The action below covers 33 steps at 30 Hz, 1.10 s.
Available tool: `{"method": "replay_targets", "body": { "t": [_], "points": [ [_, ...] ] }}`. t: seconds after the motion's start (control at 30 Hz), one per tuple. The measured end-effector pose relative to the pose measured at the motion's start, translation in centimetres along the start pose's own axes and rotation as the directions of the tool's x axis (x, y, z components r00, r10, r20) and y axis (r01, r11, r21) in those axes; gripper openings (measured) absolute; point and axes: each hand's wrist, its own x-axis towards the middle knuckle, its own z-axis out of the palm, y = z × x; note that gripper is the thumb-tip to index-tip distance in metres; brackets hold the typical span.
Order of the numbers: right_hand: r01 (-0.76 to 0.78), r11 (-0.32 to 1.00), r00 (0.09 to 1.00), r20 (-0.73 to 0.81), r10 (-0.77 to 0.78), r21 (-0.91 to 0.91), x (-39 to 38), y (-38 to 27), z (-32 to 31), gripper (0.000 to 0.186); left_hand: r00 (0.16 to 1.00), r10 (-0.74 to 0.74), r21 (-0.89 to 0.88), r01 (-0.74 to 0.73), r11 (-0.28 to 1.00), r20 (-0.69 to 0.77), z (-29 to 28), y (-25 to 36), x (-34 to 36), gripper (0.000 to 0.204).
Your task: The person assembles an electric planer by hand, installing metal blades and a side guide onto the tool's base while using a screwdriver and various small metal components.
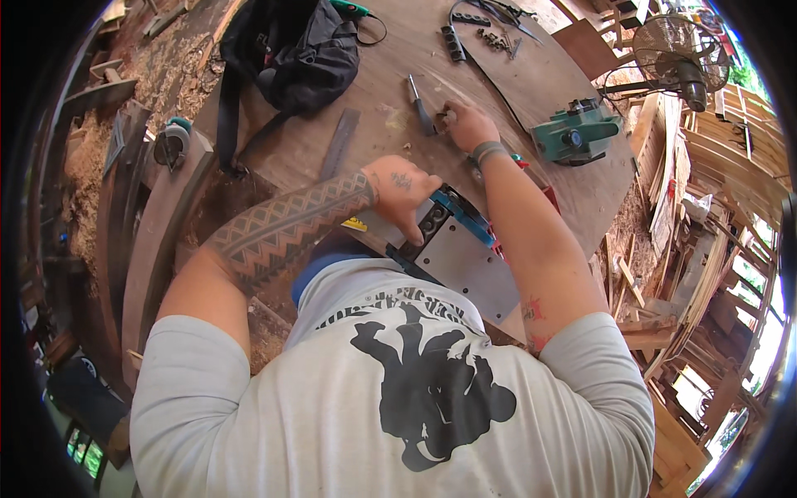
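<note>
We find the left hand (404, 193) laid palm down on an overturned electric planer (448, 241), its fingers curled over the tool's black roller slot and pressing it in place. The planer lies near the front edge of the workbench (531, 83), grey sole plate up, blue body beneath, just in front of the person's chest.

The right hand (466, 124) reaches further out across the bench, closed around a small object that we cannot identify; it is largely hidden by the fingers. A screwdriver (419, 105) with a dark handle lies just beside that hand, to its left, apart from it as far as we can tell.

A second planer (577, 133), green, stands on the bench to the right, well apart from both hands. A black bag (299, 50) sits at the far left of the bench. A flat metal ruler (340, 143) lies between the bag and the left forearm. A circular saw (172, 143) rests on a plank off the left side. A standing fan (677, 54) is at the upper right.
</note>
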Motion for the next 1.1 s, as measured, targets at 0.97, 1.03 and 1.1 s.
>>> {"method": "replay_targets", "body": {
  "t": [0.97, 1.03, 1.1],
  "points": [
    [0.426, 0.890, 0.904, -0.109, -0.413, 0.163, -26.1, -8.2, -5.9, 0.023, 0.986, -0.094, 0.097, 0.081, 0.992, 0.140, -1.7, 2.2, 1.5, 0.075],
    [0.440, 0.890, 0.898, -0.071, -0.434, 0.121, -25.8, -8.4, -5.9, 0.023, 0.988, -0.111, 0.117, 0.098, 0.988, 0.105, -1.3, 2.1, 1.5, 0.077],
    [0.451, 0.887, 0.893, -0.064, -0.446, 0.102, -25.5, -8.3, -5.7, 0.023, 0.989, -0.111, 0.110, 0.100, 0.989, 0.100, -1.2, 1.9, 1.6, 0.078]
  ]
}}
